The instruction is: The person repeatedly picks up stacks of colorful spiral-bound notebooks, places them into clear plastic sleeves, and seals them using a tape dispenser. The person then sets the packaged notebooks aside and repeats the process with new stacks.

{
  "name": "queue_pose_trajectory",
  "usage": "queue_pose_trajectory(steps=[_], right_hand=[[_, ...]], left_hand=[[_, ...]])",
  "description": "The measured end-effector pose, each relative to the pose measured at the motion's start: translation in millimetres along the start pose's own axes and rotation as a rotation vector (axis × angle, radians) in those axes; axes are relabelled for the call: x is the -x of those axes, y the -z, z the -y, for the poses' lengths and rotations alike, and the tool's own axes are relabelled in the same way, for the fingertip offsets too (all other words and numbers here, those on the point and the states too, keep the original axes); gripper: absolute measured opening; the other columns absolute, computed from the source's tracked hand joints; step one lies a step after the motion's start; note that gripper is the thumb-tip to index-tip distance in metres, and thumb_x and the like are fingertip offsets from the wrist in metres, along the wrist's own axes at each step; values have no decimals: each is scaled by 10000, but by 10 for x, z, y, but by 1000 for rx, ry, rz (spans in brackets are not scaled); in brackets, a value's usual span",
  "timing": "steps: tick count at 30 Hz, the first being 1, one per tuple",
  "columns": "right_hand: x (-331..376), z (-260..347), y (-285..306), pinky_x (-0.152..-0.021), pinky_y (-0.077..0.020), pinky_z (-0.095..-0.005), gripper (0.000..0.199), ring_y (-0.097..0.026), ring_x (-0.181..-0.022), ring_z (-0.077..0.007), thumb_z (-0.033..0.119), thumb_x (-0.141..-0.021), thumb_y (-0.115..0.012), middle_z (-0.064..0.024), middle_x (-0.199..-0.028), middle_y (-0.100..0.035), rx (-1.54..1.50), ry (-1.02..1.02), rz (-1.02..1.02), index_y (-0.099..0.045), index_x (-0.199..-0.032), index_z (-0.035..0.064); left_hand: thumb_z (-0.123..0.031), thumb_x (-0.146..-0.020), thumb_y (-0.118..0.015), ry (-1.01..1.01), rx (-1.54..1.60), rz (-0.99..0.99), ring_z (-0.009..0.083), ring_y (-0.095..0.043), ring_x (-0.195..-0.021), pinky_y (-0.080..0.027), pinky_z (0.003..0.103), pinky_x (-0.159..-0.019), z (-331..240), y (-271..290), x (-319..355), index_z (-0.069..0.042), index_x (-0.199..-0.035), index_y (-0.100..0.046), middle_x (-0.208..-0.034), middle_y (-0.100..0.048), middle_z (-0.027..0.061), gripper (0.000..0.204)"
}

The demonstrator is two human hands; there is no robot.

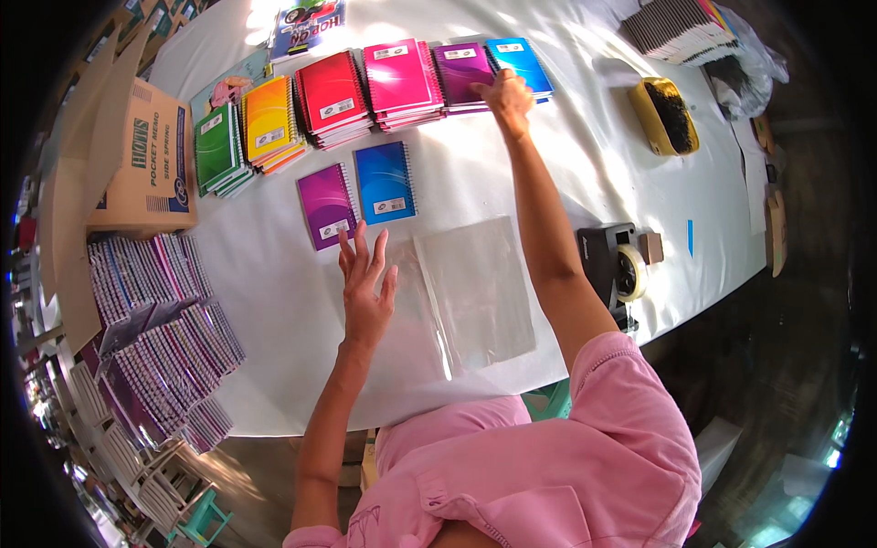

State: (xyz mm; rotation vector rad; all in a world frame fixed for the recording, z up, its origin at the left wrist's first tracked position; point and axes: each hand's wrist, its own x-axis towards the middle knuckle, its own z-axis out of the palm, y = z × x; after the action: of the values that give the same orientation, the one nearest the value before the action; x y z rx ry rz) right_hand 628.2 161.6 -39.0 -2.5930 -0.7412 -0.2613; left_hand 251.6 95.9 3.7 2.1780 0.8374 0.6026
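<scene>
White, glossy sheeting [274,365] covered the table, creased in places and marked by bright patches of light. A loose blue spiral-bound notebook [384,187] lay flat on it, with a loose purple spiral-bound notebook [324,201] just to its left. Beyond the loose blue notebook ran a row of spiral-bound stacks: green [217,146], yellow [265,114], red [333,96], pink [397,78], purple [459,64] and blue [523,62].

The left hand [367,279], on the near side of the loose blue notebook, was open with fingers spread and slightly bent, and grasped nothing visible; its fingertips were at the lower edge of the loose purple one, contact not determinable. The right hand [509,96], beyond and right of the loose blue notebook, was at the blue stack, thumb apart toward the purple stack. Whether it gripped a cover could not be told.

Nearer and right of the loose blue notebook lay clear plastic sleeves [484,297]; farther right stood a black tape dispenser [596,256] and a yellow tub [650,123] with dark contents. Well left of it stood a brown cardboard box [151,183]. In the room, pale slatted chairs [123,457] and a green stool [203,519] stood nearer and left of it; dark floor [758,365] showed at far right.
</scene>
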Motion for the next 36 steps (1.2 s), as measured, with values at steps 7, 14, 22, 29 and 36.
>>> queue_pose_trajectory(steps=[7,14,22,29,36], right_hand=[[5,-263,826,-643,-539,-362,305,-665,-661,-259,278,-729,-770,-148,-786,-685,-485,-185,43,-678,-827,4],[1165,478,1334,-617,-509,-292,274,-666,-701,-185,225,-861,-706,-137,-780,-690,-810,199,517,-678,-895,-46],[577,715,248,-966,-458,-453,299,-577,-1159,-277,116,-803,-652,-137,-1227,-625,-167,956,-86,-671,-1097,67],[305,796,948,-881,-517,-347,173,-673,-970,-236,-3,-796,-640,-100,-1019,-712,-931,721,374,-724,-937,51],[496,1627,1045,-1026,-422,-440,322,-546,-1175,-313,-134,-746,-547,-115,-1060,-703,-1061,1314,1240,-737,-946,33]], left_hand=[[-244,-932,-611,273,697,67,314,-286,-1411,-285,389,-1116,-53,-198,-724,-154,-1453,-383,-1521,-330,124,576],[-290,-884,-684,599,1776,46,222,-545,-1163,-442,413,-985,-63,-178,-1412,-114,-1301,-506,-1250,-571,48,487],[-248,-884,-677,638,1408,42,192,-581,-1103,-475,365,-936,471,353,-1226,-81,-1258,-532,-1187,-608,56,435],[-658,-864,-481,737,1408,169,191,-526,-1195,-469,350,-965,894,346,-932,-92,-1380,-416,-1308,-542,77,769],[-693,-830,-474,570,1700,376,218,-572,-1149,-509,391,-935,930,432,-880,-85,-1401,-383,-1302,-551,109,839]])
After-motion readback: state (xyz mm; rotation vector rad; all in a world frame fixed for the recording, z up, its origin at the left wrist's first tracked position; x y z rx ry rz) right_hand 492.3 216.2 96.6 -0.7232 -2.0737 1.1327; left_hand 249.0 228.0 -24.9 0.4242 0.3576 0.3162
